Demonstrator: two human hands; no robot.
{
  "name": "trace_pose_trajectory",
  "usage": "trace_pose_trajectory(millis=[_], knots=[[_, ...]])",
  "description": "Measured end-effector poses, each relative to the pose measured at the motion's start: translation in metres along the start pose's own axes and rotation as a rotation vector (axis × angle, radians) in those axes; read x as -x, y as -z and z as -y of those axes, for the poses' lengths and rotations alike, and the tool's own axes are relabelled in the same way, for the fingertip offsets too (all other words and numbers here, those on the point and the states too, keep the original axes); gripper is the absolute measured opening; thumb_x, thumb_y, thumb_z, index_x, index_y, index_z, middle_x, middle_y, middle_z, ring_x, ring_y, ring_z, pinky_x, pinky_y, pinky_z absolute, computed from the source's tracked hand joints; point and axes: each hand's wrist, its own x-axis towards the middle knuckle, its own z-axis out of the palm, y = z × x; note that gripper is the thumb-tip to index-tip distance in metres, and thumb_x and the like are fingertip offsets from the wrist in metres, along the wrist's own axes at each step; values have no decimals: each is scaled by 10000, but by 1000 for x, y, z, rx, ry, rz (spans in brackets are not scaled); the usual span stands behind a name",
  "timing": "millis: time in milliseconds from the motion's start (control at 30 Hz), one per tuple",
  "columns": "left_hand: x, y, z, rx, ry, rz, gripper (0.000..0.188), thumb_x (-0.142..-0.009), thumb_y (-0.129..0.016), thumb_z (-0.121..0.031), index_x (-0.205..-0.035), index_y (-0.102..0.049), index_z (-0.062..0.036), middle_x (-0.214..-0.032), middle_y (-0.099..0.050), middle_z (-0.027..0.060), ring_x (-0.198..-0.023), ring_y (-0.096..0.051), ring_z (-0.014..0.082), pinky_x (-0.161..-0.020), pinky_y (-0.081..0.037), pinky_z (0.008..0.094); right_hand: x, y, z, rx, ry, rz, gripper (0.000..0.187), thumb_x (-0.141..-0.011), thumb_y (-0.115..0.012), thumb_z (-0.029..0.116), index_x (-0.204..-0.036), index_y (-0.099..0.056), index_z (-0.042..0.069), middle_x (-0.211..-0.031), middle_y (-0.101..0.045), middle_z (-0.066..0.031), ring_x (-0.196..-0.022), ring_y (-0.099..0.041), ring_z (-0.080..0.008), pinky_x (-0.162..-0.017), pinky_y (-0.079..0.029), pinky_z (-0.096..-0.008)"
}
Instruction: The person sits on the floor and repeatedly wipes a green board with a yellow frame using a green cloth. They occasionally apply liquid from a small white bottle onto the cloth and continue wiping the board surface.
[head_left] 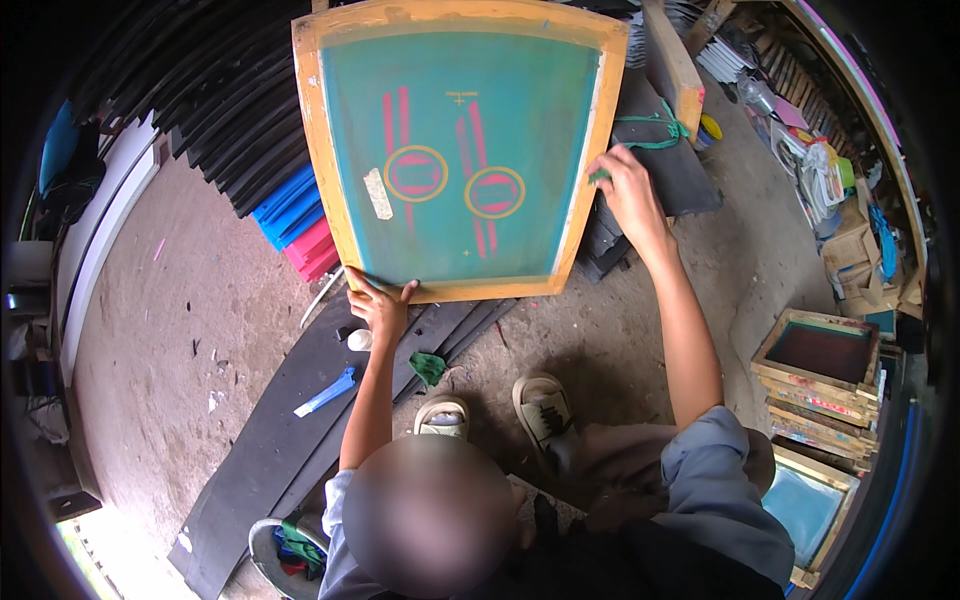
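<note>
A wooden-framed silk screen [440,120] with green mesh stands tilted in front of me. Its mesh bears pink stripes, two yellow-ringed circles and a strip of pale tape [378,194]. Gripping the lower left corner of the wooden frame is my left hand [378,305], fingers bent over the bar. Beside the frame's right bar, my right hand [627,188] is closed with a bit of green cloth [600,175] showing at its fingertips; most of that cloth is hidden by the hand.
Black sheets [290,420] lie under my left arm, carrying a white bottle [360,340], a blue-and-white tube [325,393] and a green rag [428,368]. A bucket of rags [265,550] sits lower left. Stacked screens [815,380] stand right; black sheets [200,90] lean behind.
</note>
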Motion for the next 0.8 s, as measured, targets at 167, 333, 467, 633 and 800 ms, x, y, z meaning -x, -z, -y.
trace_pose_trajectory(millis=[167, 333, 467, 633, 800], knots=[[0, 3, 0, 20, -4, 3, 1305, -632, -738, -588, -1422, 122, -5, -1281, -142, 440, -1146, -262, 531, -975, -238, 568, -29, -11, 6, 438, 132, -457, 104, -745, -644, 14, -846, -629, 32, -885, -566, -75, -942, -487, -222, -810, -433, -350], [3, 1, -8, -6, 10, 31, 1296, -649, -723, -594, -1417, 138, -2, -1281, -135, 448, -1139, -274, 544, -975, -228, 582, -17, -45, -12, 159, 34, -543, 165, -753, -576, -77, -903, -598, -13, -894, -577, -132, -863, -573, -297, -743, -475, -384], [3, 6, 1, -69, -24, -31, 1302, -656, -706, -611, -1405, 147, 27, -1270, -134, 468, -1131, -284, 556, -970, -231, 593, 20, -84, -2, -13, -95, -415, 165, -777, -512, -115, -907, -562, -28, -892, -578, -168, -852, -603, -335, -706, -496, -403], [3, 1, -7, -50, -46, -22, 1307, -662, -677, -644, -1398, 164, 35, -1260, -134, 482, -1148, -267, 559, -970, -228, 597, 155, -169, -21, -6, -218, -95, 228, -753, -518, -127, -939, -552, 0, -933, -558, -167, -913, -572, -352, -788, -491, -431], [2, 9, 2, -81, -25, 2, 1299, -676, -673, -634, -1394, 174, 40, -1261, -116, 493, -1187, -236, 549, -974, -217, 601, 112, -148, -24, -149, -177, -380, 113, -827, -484, -81, -915, -530, -28, -872, -546, -174, -830, -576, -341, -692, -469, -403]])
